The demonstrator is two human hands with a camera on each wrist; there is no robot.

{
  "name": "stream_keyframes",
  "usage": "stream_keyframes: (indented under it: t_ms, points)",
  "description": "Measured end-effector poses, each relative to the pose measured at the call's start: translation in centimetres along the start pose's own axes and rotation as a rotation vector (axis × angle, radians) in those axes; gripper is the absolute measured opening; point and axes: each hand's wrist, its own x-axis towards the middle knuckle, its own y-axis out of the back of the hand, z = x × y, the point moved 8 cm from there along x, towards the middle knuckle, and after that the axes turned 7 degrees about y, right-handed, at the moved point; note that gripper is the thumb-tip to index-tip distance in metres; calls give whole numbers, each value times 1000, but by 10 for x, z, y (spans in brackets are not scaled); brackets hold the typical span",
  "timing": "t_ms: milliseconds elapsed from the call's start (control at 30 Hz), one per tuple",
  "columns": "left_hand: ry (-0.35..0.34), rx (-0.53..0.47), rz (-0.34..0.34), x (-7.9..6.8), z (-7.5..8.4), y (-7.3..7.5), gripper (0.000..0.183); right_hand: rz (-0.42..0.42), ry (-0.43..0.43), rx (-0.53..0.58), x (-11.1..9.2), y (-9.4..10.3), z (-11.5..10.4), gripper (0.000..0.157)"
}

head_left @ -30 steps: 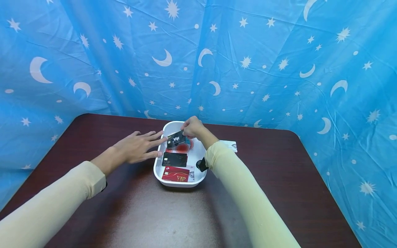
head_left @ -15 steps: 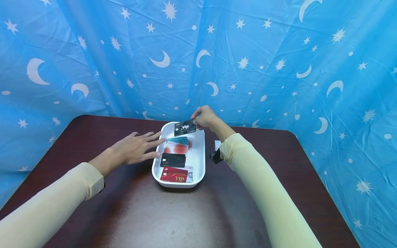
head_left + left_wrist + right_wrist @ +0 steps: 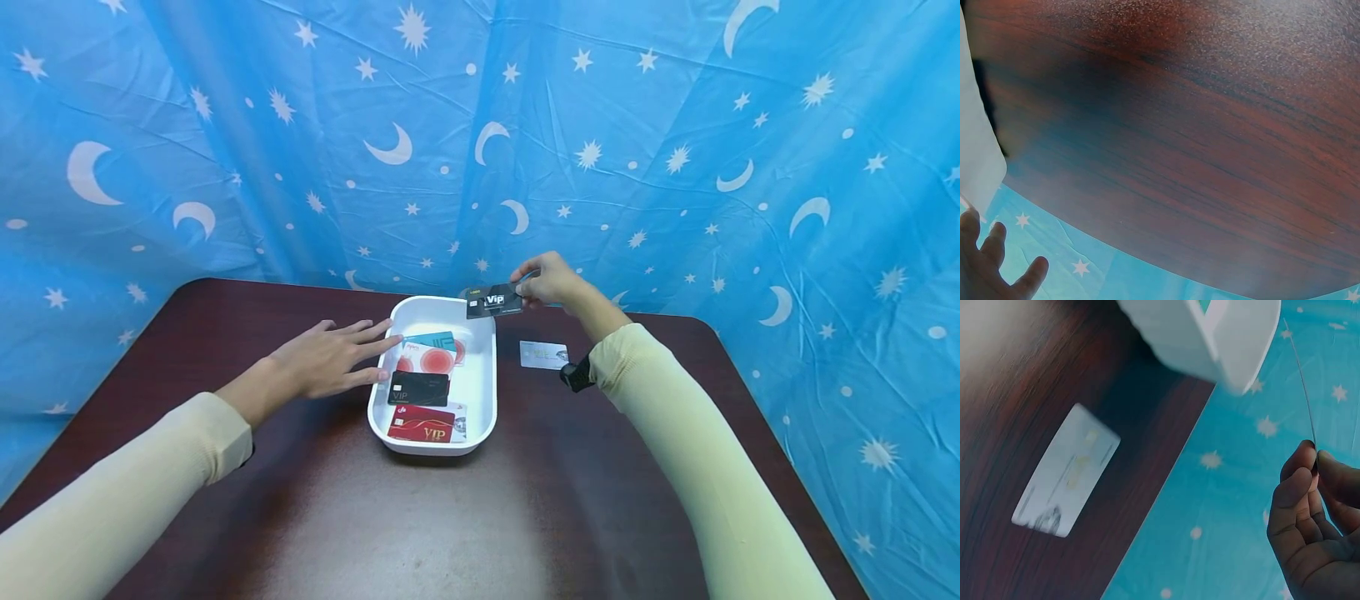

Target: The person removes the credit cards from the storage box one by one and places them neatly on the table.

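Observation:
My right hand (image 3: 551, 282) pinches a black VIP card (image 3: 495, 302) by its right end, above the far right rim of a white tray (image 3: 487, 400). Seen edge-on in the right wrist view, that card (image 3: 1300, 375) is a thin line between thumb and fingers. My left hand (image 3: 333, 358) touches the tray's left rim with fingers spread straight. Inside the tray lie a teal card (image 3: 431, 339), a white card with red circles (image 3: 431, 358), another black VIP card (image 3: 418, 389) and a red VIP card (image 3: 420, 423) overlapping a pale one.
A silvery white card (image 3: 544, 355) lies on the dark wooden table (image 3: 637, 400), right of the tray and near my right wrist. A blue curtain (image 3: 450, 150) with moons and stars hangs just behind the table's far edge.
The right hand has lifted the black VIP card from the tray's far part and carried it rightward. The teal card and the silvery card now show more fully. My left hand stays put.

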Motion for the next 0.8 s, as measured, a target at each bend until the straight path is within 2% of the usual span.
stream_keyframes:
  t_ms: [333,600,800]
  points:
    - [5,7,-2,0,1,1,68,11,-26,-22,-15,29,34,24]
    - [10,-2,-5,-1,1,2,68,-28,-53,-62,-23,30,65,22]
    - [8,-2,-6,0,2,2,68,-70,-60,-49,-29,25,82,21]
